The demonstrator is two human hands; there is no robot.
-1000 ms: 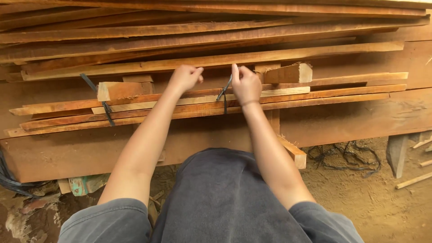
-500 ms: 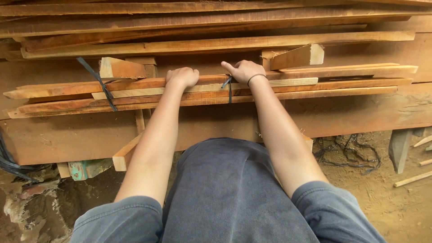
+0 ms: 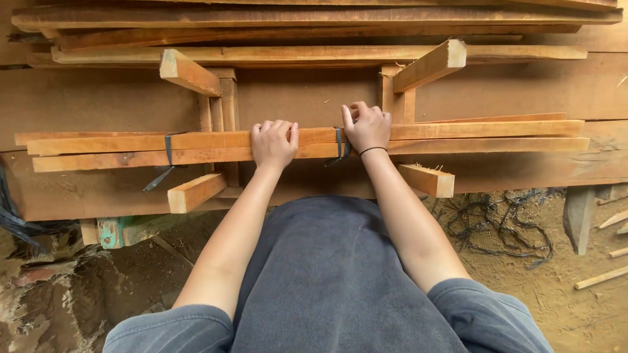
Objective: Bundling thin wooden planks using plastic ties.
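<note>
A bundle of long thin wooden slats (image 3: 458,137) lies crosswise in front of me, bound by a dark strap (image 3: 339,145) near the middle and another dark strap (image 3: 169,147) at the left. My left hand (image 3: 273,142) grips the bundle from above, fingers curled over its far edge. My right hand (image 3: 366,125) holds the bundle just right of the middle strap, fingers closed over the slats. A thin black band circles my right wrist. The bundle rests on short angled wooden supports (image 3: 195,192).
Wide planks (image 3: 314,16) are stacked behind the bundle, with a thick board (image 3: 118,98) below them. Short wooden blocks (image 3: 432,63) stick out at angles. Tangled dark cord (image 3: 497,222) lies on the dirt at the right, with loose wood scraps (image 3: 598,278).
The bundle has come down and toward me in view, both hands still on it. The view has shifted, so the supports beneath it show more fully.
</note>
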